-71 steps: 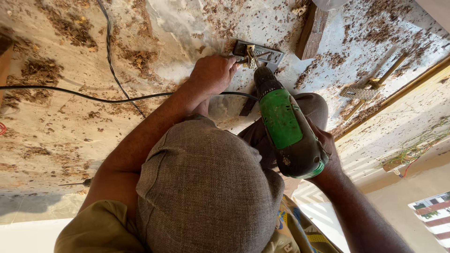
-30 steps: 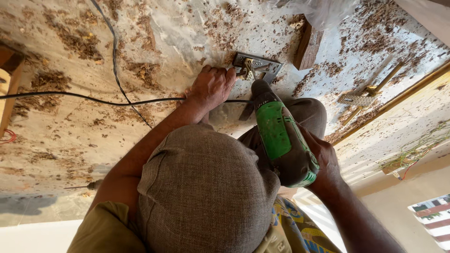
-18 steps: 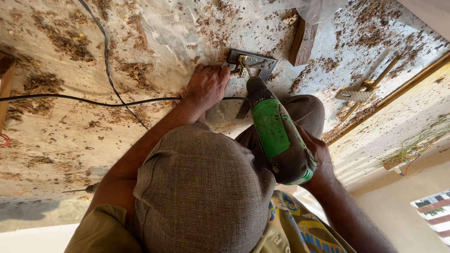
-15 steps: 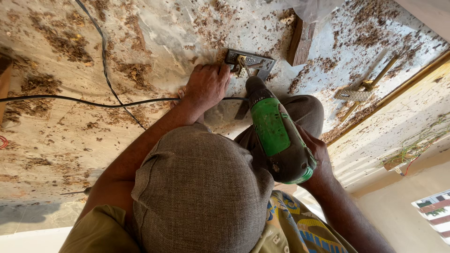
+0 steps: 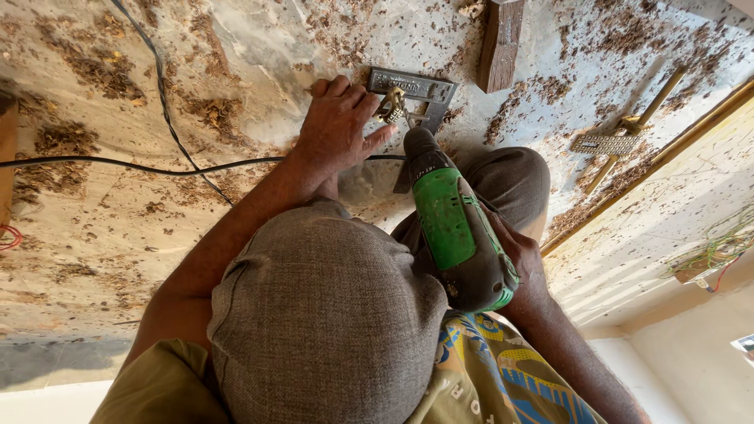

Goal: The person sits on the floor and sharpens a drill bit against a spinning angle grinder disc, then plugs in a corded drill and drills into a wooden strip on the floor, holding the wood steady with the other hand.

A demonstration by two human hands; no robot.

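Lying all around the hands are wood chips and dust (image 5: 86, 67), spread over the pale floor (image 5: 259, 47). A black cable (image 5: 157, 169) runs across the floor and goes under the left arm. A second thin cable crosses it. A dark wooden block (image 5: 500, 43) stands near the top. To the right lie a small metal plate with holes (image 5: 605, 144) and a long brass rod (image 5: 640, 126). A wooden edge strip (image 5: 667, 153) runs along the right side.

A big grey cap (image 5: 322, 314) fills the middle and blocks much of the view. It hides the person's body and part of both arms. A bent knee in grey trousers (image 5: 510, 177) sits behind the drill.

No boxes or bowls show here.

The left hand (image 5: 338, 126) lies flat on the floor, fingers spread open and pressing down. Its fingertips touch the grey metal lock plate (image 5: 412, 86), which lies on the floor near the top middle. A small brass piece (image 5: 393, 102) sits on the plate.

The right hand (image 5: 518, 259) is wrapped tight around the handle of the green drill (image 5: 452, 220). Most of its fingers are hidden behind the drill. The drill's black nose points at the plate. Its tip is too small to see well.

A red wire (image 5: 8, 235) is cut off at the left edge.
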